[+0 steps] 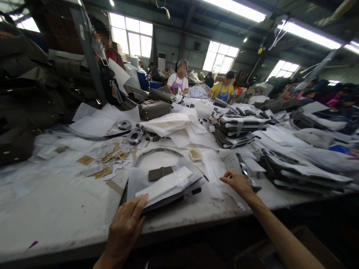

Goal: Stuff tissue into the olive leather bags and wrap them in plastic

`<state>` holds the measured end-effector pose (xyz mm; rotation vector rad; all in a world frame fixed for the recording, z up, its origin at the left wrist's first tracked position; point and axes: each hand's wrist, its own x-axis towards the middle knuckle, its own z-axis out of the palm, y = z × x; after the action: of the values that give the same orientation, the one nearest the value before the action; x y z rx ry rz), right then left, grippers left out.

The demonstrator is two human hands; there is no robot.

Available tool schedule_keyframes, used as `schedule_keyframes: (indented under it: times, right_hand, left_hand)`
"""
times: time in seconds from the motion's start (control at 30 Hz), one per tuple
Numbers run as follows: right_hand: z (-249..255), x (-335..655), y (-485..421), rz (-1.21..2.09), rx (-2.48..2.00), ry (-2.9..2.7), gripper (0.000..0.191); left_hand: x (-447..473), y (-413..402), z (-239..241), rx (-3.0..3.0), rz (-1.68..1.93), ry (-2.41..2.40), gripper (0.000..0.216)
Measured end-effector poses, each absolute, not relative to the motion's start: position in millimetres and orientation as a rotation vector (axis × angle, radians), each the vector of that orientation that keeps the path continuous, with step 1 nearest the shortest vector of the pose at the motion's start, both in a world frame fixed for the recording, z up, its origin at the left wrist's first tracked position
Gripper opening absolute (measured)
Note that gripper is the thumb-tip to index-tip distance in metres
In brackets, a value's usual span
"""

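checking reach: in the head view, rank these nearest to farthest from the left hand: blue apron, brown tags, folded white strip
1. Folded white strip: right at the left hand
2. Brown tags: ahead, slightly left
3. Blue apron: far background, right

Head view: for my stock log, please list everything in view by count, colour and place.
Bundle: one, dark, front centre
Strip: one, white, on bundle
Flat piece: one, grey-brown, on bundle
Loop: one, grey, behind bundle
Tags: many, brown and white, left of bundle
Coils: several, grey, behind tags
Dish: one, pale, behind bundle
Stacked bags: several, dark, right
Heaped bags: many, dark, far left
Sheets: many, white, mid-table
Scrap: one, magenta, near left
Table: one, whitish, beneath
People: several, mixed clothing, background
Windows: several, white, back
Lights: several, white, overhead
Left hand: one, bare, at strip's near end
Right hand: one, bare, right of bundle
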<state>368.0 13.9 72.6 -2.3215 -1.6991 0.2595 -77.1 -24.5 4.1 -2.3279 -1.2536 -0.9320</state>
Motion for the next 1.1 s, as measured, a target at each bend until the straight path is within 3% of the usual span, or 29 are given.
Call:
schedule_keyframes:
  times: [0.13, 0.27, 0.33, 0.53, 0.67, 0.8, 0.97, 1.1]
  right_hand:
    - [67, 318, -3, 0.55, -1.95, -1.789, 0.02]
    - [52, 246, -27, 0.671, -1.638, -2.024, 0.008]
    - [47, 220, -35, 0.666, -1.582, -2.196, 0.002]
    - [40, 211, -25, 0.684, -1.598, -2.205, 0.014]
    - [35, 211, -6, 0.541, -1.779, -2.127, 0.018]
    - [28, 199, 19, 0.354, -1.923, -2.192, 0.057]
    - [26, 188, 54, 0.072, -1.856, -2.445, 0.03]
    - [31, 172, 78, -0.047, -1.708, -2.498, 0.033]
  left_hand:
    - [-78, -19, 15, -2.342, -1.02, -1.345, 0.04]
    - [-81, -13, 29, -2.368, -1.14, -1.492, 0.045]
    - [-83, -12, 35, -2.375, -1.205, -1.567, 0.046]
    - [-88, -10, 44, -2.317, -1.368, -1.76, 0.046]
    - [-88, -10, 45, -2.275, -1.44, -1.836, 0.044]
    - [-89, -10, 43, -2.276, -1.454, -1.837, 0.044]
    - [-94, -10, 37, -2.259, -1.483, -1.842, 0.045]
    - [-98, -9, 33, -2.22, -1.534, -1.897, 0.045]
